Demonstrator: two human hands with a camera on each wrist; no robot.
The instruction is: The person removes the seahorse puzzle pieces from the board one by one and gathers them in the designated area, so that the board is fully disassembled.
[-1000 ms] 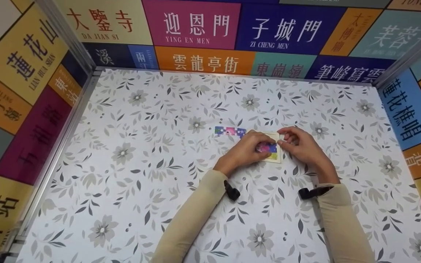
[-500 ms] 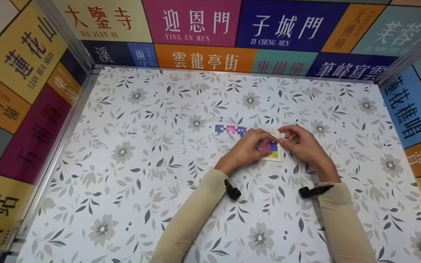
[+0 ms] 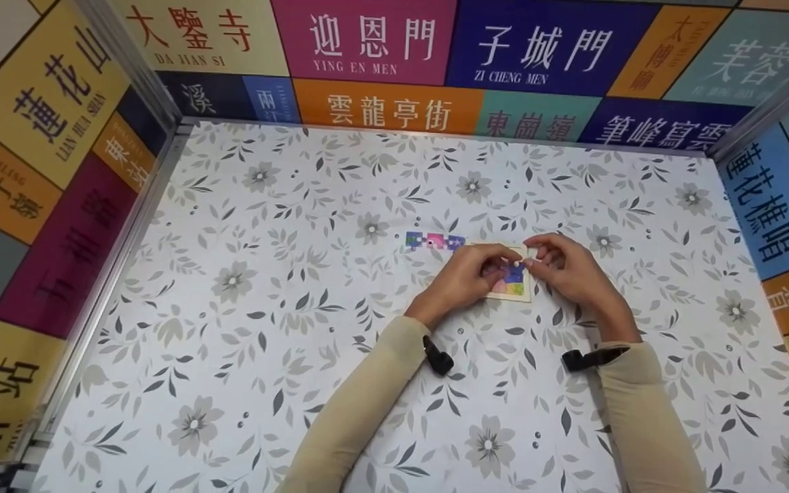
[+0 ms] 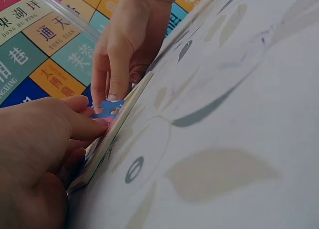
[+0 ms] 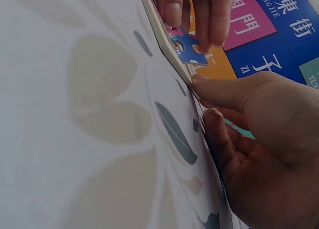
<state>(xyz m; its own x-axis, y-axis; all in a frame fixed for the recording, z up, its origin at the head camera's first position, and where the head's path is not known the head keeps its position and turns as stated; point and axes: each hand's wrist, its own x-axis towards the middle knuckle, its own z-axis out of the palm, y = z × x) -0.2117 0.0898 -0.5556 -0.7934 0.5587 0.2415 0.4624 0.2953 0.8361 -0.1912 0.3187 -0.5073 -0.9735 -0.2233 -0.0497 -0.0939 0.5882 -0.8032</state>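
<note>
A small pale-framed puzzle tray (image 3: pixel 512 297) lies on the table, its colourful picture partly covered by my left hand (image 3: pixel 464 275). That hand pinches a blue jigsaw piece (image 5: pixel 193 51) between thumb and fingers, tilted above the tray near its right side. At the tray's upper right is my right hand (image 3: pixel 572 271), fingers bent, with thumb and index finger at the frame's edge. In the left wrist view, the right thumb comes close to the jigsaw piece (image 4: pixel 117 106); whether they touch, I cannot tell. Much of the tray's left part is hidden.
Several loose jigsaw pieces (image 3: pixel 435 240) sit in a row just left of the tray's top. The table (image 3: pixel 298 329) has a flowered white cover. Lettered panels (image 3: pixel 374 41) wall in its back and sides.
My left thumb has drawn back a little, showing more of the tray's picture. My right hand stays at the tray's right edge, almost still. The loose row has not moved.
</note>
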